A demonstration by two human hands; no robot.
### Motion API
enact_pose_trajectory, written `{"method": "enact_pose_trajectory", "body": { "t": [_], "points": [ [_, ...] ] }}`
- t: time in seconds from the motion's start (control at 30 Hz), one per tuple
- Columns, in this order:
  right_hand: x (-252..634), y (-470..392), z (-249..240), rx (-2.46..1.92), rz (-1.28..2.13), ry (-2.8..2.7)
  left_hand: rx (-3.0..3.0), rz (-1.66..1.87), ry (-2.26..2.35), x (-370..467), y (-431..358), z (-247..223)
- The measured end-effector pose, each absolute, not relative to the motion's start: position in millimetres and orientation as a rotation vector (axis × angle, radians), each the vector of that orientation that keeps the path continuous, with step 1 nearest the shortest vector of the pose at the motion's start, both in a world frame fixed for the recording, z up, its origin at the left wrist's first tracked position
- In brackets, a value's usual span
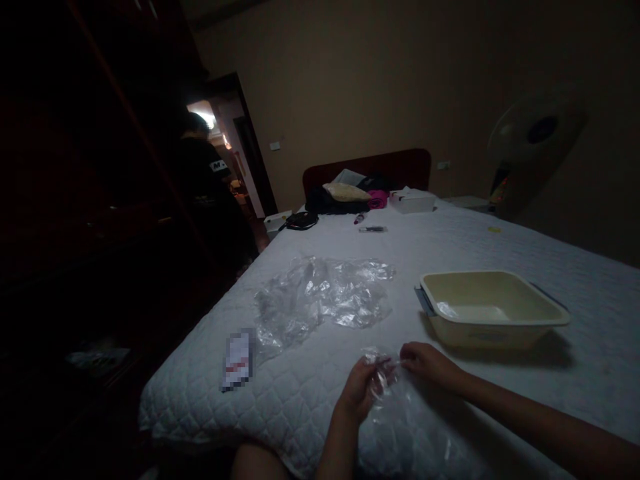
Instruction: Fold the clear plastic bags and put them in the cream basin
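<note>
Near the front edge of the bed, a clear plastic bag hangs between my two hands. My left hand is closed around its bunched upper part. On the other side, my right hand pinches the bag's edge between thumb and fingers. Beyond them, a crumpled heap of clear plastic bags lies spread on the quilted white bedcover. To the right stands a cream plastic basin with grey handles; its visible inside is bare.
A blurred-out phone or card lies at the bed's left edge. Clothes, a white box and a black bag sit toward the headboard. A fan stands right; a person stands by the doorway.
</note>
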State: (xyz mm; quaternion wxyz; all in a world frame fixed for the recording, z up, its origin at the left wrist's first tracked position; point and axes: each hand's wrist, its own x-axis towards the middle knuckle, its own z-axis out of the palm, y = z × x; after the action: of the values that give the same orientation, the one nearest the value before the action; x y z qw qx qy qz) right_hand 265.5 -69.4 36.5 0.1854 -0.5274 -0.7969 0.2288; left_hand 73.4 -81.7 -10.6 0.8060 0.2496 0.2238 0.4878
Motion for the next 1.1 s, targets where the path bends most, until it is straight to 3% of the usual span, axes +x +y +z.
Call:
{"method": "enact_pose_trajectory", "body": {
  "t": [0.23,1.1],
  "points": [
    [268,-59,49,-1.429,0.92,-2.058,0.536,1.056,0.481,72,-79,-22],
    [252,-66,54,-1.438,0.885,-2.038,0.51,1.07,0.517,74,-83,-11]
  ]
}}
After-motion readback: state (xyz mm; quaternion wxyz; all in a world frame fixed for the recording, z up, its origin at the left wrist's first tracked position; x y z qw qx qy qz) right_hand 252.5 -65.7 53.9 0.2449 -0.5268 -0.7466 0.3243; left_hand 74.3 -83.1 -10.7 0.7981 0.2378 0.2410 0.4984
